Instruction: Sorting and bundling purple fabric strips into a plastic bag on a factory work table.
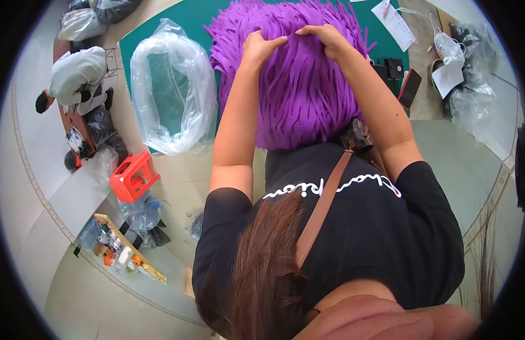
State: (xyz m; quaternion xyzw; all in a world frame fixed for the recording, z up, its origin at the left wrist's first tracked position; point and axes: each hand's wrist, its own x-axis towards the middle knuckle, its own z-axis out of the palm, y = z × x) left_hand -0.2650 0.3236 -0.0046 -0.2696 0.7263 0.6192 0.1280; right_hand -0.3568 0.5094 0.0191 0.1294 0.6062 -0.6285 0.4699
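Note:
A large purple fringed piece (307,102), made of many soft thin strips, lies heaped on the green tabletop (197,16) right in front of me. At its upper part, my left hand (263,46) is closed on it, thumb pointing inward and the other fingers mostly hidden among the strips. My right hand (326,39) grips the same piece a little to the right, its thumb and forefinger side turned toward the left hand. A narrow gap separates the two hands. What lies under the strips is hidden.
A clear plastic bag (142,96), spread into a ring, sits left on the table. Right are a paper sheet (394,27), a black device (394,68) and a phone (409,89). A red stool (120,180) stands lower left; another person (78,73) bends beyond it.

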